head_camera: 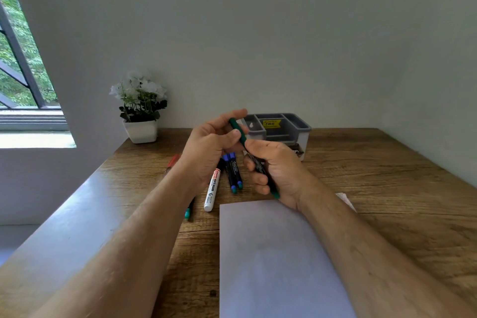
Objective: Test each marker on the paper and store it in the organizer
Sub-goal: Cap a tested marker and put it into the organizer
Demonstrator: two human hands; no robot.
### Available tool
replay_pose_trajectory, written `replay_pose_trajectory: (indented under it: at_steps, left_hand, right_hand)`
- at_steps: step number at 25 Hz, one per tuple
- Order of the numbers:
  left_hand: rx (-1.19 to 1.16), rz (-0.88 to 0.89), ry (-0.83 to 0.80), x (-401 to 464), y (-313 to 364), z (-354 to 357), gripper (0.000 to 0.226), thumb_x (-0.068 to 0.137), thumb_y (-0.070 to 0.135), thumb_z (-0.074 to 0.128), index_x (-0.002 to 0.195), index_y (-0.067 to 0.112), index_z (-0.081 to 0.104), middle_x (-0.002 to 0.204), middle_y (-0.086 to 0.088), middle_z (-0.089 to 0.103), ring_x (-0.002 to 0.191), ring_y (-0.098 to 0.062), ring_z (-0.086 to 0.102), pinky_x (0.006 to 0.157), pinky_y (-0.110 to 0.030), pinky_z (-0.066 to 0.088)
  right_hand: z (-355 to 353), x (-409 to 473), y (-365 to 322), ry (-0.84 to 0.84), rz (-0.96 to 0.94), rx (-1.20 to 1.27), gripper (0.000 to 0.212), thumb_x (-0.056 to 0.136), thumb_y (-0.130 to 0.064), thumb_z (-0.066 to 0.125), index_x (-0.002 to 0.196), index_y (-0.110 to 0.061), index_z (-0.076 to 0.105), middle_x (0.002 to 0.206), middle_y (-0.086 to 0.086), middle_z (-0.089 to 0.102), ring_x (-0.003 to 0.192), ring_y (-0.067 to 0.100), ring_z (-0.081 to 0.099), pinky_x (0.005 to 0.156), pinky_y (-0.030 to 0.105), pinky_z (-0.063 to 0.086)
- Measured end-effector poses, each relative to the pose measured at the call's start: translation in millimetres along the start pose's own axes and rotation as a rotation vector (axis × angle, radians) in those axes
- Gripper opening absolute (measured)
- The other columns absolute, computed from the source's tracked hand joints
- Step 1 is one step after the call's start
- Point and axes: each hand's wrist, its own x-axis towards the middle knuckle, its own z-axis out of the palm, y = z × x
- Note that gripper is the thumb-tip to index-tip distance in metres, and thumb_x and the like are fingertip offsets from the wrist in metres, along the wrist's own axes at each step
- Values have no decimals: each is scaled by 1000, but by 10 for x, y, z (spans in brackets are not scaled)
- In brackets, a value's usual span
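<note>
A green marker (238, 131) is held up above the table between both hands. My right hand (276, 170) is wrapped around its black barrel, and my left hand (211, 147) pinches its green cap end with thumb and fingers. A white sheet of paper (278, 261) lies on the wooden table in front of me. Behind the hands stands a grey organizer (291, 128) with several compartments and a yellow price sticker. On the table left of the paper lie a white whiteboard marker (213, 190), two blue markers (233, 171), a red marker (173, 160) and another marker (189, 210), partly hidden by my left forearm.
A small white pot with white flowers (140, 108) stands at the back left corner of the table. A wall runs along the far edge, and a window (20, 64) is at the left. A bit of white paper (346, 200) shows past my right wrist.
</note>
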Motion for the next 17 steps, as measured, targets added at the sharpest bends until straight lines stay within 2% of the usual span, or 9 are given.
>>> replay_pose_trajectory:
  at_steps: [3,6,9,12,15,17]
  left_hand:
    - [0,1,-5,-5,-14,44,32,99,1,48,125,7,64,98,-7,72,86,-14,72,71,-22,56]
    - [-50,-5,40,13,-32,54,30,96,11,55,122,2,64,99,-11,73,82,-16,72,66,-23,57]
    - [-84,-1,66,53,-62,27,27,92,14,57,116,5,67,100,-11,74,90,-22,70,75,-30,60]
    - [-146,15,69,37,-50,53,24,98,9,51,115,5,67,98,-10,73,93,-21,70,80,-31,58]
    - [-192,79,202,49,-1,31,25,101,8,46,115,7,67,93,-7,72,89,-17,69,80,-29,57]
    - [-206,137,316,33,112,-60,27,98,3,42,105,11,66,74,-2,64,75,-17,60,69,-28,52]
  right_hand:
    - [9,21,-12,72,-9,-87,25,101,-34,51,92,-14,62,59,-2,47,39,8,30,33,18,22]
    - [28,18,-29,139,-49,-218,31,99,-39,51,85,-19,69,56,-2,41,41,10,28,35,20,24]
    - [32,25,-49,200,-67,-340,39,97,-45,51,76,-17,68,47,-7,45,38,7,35,38,18,28]
    - [24,36,-38,209,-68,-412,49,95,-54,49,69,-16,64,45,-6,40,38,9,30,39,21,27]
    - [-9,16,-21,159,-79,-429,52,98,-52,44,75,-13,68,51,-1,40,39,10,29,37,19,27]
    - [-66,13,0,167,-99,-359,51,103,-41,39,81,-8,70,54,1,41,39,11,30,35,20,26]
